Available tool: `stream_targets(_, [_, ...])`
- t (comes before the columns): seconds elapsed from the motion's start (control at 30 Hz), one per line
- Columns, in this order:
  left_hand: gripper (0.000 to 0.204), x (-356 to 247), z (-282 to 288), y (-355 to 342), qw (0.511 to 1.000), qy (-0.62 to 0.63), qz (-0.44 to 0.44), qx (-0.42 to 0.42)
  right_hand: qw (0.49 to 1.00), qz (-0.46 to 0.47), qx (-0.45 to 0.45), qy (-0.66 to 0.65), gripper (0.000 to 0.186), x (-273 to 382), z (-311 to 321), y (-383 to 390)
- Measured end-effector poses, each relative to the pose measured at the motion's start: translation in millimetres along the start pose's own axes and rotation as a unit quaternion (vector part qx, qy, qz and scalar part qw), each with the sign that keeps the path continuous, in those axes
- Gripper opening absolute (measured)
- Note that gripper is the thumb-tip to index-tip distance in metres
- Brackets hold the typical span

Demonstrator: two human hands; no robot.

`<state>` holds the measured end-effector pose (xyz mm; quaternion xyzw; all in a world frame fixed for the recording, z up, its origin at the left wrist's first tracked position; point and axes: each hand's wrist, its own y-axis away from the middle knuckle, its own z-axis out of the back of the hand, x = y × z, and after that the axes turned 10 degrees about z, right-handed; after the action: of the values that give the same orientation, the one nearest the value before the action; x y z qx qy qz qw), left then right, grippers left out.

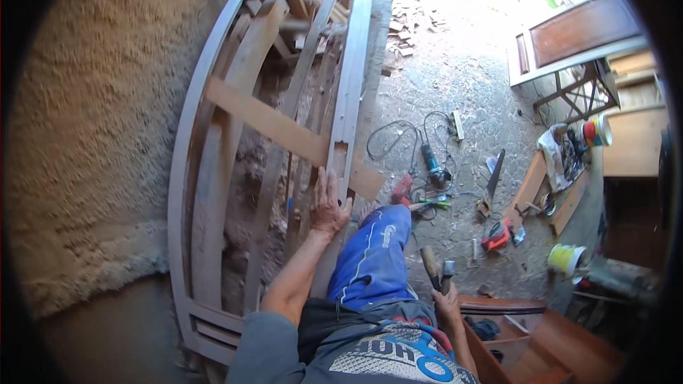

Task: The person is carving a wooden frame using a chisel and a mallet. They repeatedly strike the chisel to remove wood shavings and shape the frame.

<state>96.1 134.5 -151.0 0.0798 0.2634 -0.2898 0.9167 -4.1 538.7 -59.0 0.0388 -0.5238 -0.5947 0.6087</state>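
Note:
My left hand (329, 206) lies with its fingers stretched out on the right stile of a pale grey wooden door frame (186, 135). Just beyond the fingertips, a rectangular slot (340, 151) is cut into that stile. A brown board (274, 122) runs across under the frame and sticks out past the stile. My right hand (447, 307), beside my right hip, is closed around a tool with a brown wooden handle (430, 264) and a tool with a bright metal end (448, 269). Their working ends are hard to make out.
On the floor ahead are an angle grinder (434, 167) with its cord, a red power tool (403, 189), a handsaw (492, 181) and a red-and-black tool (496, 236). A yellow-and-white bucket (565, 259) and a reddish wooden cabinet (562, 345) stand at right. A rough wall (99, 114) rises at left.

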Motion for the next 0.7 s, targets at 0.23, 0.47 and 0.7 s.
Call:
stream_targets(0.23, [0.092, 2.5, -1.3, -7.8, 0.999, 0.036, -0.012, -0.003, 0.991, 0.017, 0.071, 0.115, 0.035, -40.2, 42.3, -64.7])
stream_targets(0.47, [0.115, 1.2, 14.4, -13.1, 0.988, 0.13, 0.073, 0.027, 0.99, 0.031, 0.013, 0.138, 0.04, -19.0, 44.7, -114.5])
stream_targets(0.7, [0.107, -11.4, 23.0, -2.5, 0.977, 0.158, 0.128, 0.06, 0.942, 0.002, 0.112, 0.318, 0.039, -109.2, 98.2, -172.3])
